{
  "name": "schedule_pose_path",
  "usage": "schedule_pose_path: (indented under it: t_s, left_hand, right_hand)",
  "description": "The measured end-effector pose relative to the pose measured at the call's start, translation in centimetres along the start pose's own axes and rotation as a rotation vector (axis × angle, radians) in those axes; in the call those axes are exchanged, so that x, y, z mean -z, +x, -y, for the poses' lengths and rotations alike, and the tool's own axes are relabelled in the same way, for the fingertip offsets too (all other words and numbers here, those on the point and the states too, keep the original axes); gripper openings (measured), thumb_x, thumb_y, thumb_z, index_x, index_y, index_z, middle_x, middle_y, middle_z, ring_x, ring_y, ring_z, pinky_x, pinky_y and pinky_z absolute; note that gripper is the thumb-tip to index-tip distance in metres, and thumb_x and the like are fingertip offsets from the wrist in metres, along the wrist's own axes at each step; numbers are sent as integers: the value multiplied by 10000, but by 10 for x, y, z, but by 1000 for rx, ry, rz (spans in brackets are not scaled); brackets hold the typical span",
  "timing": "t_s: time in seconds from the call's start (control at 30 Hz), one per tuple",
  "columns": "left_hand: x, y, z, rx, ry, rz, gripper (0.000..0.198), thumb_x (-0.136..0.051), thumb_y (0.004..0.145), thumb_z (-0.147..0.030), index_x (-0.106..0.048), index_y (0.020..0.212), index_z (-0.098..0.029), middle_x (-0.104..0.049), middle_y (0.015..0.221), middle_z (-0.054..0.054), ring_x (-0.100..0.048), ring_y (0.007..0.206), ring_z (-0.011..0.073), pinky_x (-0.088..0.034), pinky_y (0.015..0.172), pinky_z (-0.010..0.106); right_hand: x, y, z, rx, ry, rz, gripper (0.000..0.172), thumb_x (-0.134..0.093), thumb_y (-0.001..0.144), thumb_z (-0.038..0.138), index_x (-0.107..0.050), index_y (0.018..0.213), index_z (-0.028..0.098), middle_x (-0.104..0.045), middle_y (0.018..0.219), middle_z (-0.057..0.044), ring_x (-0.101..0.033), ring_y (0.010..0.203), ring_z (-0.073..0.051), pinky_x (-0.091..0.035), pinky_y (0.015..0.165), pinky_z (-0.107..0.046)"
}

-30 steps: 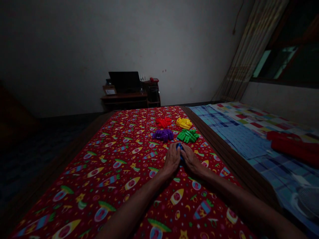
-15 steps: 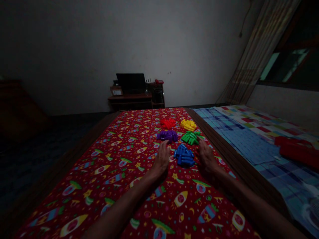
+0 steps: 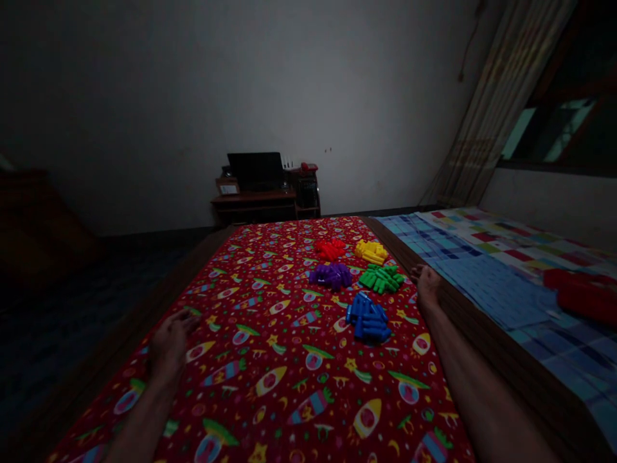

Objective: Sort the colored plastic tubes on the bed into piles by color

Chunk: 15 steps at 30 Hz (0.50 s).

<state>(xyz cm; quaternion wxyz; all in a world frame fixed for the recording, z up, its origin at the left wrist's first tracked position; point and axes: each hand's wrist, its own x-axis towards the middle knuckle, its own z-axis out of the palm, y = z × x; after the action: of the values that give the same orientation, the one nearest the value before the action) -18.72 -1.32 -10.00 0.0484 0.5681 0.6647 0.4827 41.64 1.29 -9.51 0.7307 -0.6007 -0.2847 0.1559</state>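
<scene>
Five piles of short, shiny, tube-like plastic pieces lie on the red patterned cloth (image 3: 270,308). Nearest is the blue pile (image 3: 369,318); behind it are the purple pile (image 3: 331,276) and the green pile (image 3: 382,278). Farther back sit the red pile (image 3: 330,249) and the yellow pile (image 3: 371,251). My left hand (image 3: 171,341) is over the cloth's left part, well apart from the piles, its fingers loosely bent and holding nothing. My right hand (image 3: 427,286) is at the cloth's right edge, right of the green pile, fingers loosely curled but apart, nothing in them.
A brown border (image 3: 486,341) runs along the cloth's right side. Beyond it lies checked bedding (image 3: 501,283) with a red bundle (image 3: 585,299). A desk (image 3: 255,200) with a dark monitor (image 3: 255,171) stands against the far wall. A curtain (image 3: 486,116) hangs at right.
Both hands have moved apart from around the blue pile, the left one far left and back, the right one to the cloth's right edge. The piles keep their arrangement; the view shifts slightly.
</scene>
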Motion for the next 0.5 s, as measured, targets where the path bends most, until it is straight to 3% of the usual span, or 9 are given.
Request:
schedule_pose_path:
  t_s: [0.13,0.4,0.5]
  left_hand:
    - [-1,2,3,390,-403,-140,168,-445,641,-300,-534,778,-258,-630,509,-84,-660,598,199,-595,694,463]
    - [7,4,-13,600,-702,-252,208,-558,481,-154,-587,683,-192,-656,620,-43,-630,574,119,-537,593,239]
    - [8,4,-18,648,-730,-266,193,-560,493,-132,-586,681,-170,-648,638,-24,-603,546,109,-504,565,221]
  right_hand:
    - [5,2,-15,27,-26,39,383,-447,768,500,-597,849,158,-676,764,-50,-640,647,-144,-529,627,-283]
    - [8,5,-18,-21,-92,74,423,-433,772,512,-616,905,155,-697,819,-73,-647,633,-153,-532,620,-295]
    - [9,3,-18,0,-114,82,438,-423,786,526,-616,916,156,-706,836,-85,-657,649,-162,-536,629,-301]
